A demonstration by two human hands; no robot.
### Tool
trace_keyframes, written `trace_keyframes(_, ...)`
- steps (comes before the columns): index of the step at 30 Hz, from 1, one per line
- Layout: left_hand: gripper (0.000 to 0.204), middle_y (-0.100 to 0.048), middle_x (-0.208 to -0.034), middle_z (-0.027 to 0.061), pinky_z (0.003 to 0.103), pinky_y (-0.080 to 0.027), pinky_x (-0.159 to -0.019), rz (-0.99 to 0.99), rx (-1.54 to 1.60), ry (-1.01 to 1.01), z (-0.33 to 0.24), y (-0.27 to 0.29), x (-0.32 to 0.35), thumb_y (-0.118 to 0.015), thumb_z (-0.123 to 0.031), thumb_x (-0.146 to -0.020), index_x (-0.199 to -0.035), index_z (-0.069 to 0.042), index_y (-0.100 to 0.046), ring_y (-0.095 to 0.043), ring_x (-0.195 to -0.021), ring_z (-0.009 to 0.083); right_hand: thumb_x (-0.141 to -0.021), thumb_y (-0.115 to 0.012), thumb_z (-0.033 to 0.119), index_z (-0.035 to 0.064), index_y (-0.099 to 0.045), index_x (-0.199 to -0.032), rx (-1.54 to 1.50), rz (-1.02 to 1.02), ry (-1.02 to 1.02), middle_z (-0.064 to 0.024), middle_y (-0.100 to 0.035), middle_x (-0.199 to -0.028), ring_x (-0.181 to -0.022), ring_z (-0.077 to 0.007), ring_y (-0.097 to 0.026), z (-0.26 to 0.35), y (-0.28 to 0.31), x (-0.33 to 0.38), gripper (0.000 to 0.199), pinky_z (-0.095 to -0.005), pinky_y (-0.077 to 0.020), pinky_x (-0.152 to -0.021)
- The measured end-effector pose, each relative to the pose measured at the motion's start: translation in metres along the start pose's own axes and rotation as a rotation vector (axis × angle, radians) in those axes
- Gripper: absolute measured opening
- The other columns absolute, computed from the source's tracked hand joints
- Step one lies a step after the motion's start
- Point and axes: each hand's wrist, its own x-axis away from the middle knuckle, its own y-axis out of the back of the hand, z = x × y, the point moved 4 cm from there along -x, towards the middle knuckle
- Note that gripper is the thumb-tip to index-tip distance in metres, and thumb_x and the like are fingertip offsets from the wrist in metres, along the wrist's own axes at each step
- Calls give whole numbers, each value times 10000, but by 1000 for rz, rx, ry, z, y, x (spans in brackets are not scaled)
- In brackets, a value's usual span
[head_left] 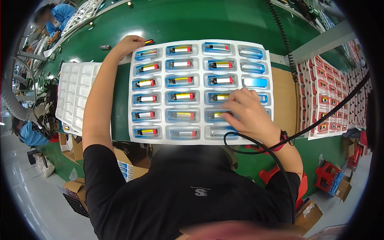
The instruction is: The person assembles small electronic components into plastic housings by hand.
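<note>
A white moulded tray (202, 88) lies across the green bench in front of me. Its pockets hold rows of clear-blue plastic shells, many with a small battery (179, 64) inside, yellow or silver with a red end. My left hand (129, 45) is at the tray's far left corner, its fingertips closed on a yellow-and-red battery (149, 41). Over the right-hand part of the tray, my right hand (250, 113) is curled, thumb and forefinger at a battery (216, 115) in the third column. That battery's end is hidden by the fingers. Shells in the rightmost column, such as one blue shell (256, 82), show no battery.
Empty white trays (74, 94) are stacked at the left. Trays with red shells (325, 96) stand at the right, beside brown cardboard (285, 96). A black cable (316, 130) loops over the right wrist and the tray's near edge. Co-workers in blue (62, 16) sit at the left.
</note>
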Motion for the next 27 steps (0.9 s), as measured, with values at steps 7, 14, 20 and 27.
trace_keyframes(7, 342, -689, -982, 19, 273, -492, -792, -143, 118, -290, -85, -6, 54, -627, -288, -1029, -1208, -9, -712, -576, -843, 107, -876, -759, 79, 15, -689, -1133, -245, -260, -82, -100, -668, -1039, -892, -232, -676, -18, 49, -31, 274, -351, -551, -771)
trace_keyframes(14, 330, -680, -905, -7, 242, -497, -742, 343, 421, -535, -206, -114, 144, -614, -294, -1049, -1213, -17, -687, -585, -751, 65, -980, -692, 79, -20, -585, -1307, -1152, -274, -232, -112, -667, -1162, -921, -127, -694, -39, 21, -75, 358, -268, -572, -803)
trace_keyframes(20, 356, -711, -1164, 65, 288, -521, -926, 149, 299, -789, -205, -127, 173, -669, -73, -961, -1311, -12, -649, -670, -981, 145, -950, -719, 55, -40, -672, -1158, -1168, -363, -353, -84, -736, -960, -842, -135, -709, -51, 32, -43, 234, -270, -572, -777)
trace_keyframes(27, 236, -768, -998, 71, 297, -551, -862, -77, 141, -930, -220, -139, 179, -720, -32, -876, -1110, -12, -744, -710, -917, 141, -943, -729, 56, -49, -692, -1135, -1131, -368, -368, -96, -744, -961, -856, -133, -708, -50, 35, -30, 222, -262, -572, -778)
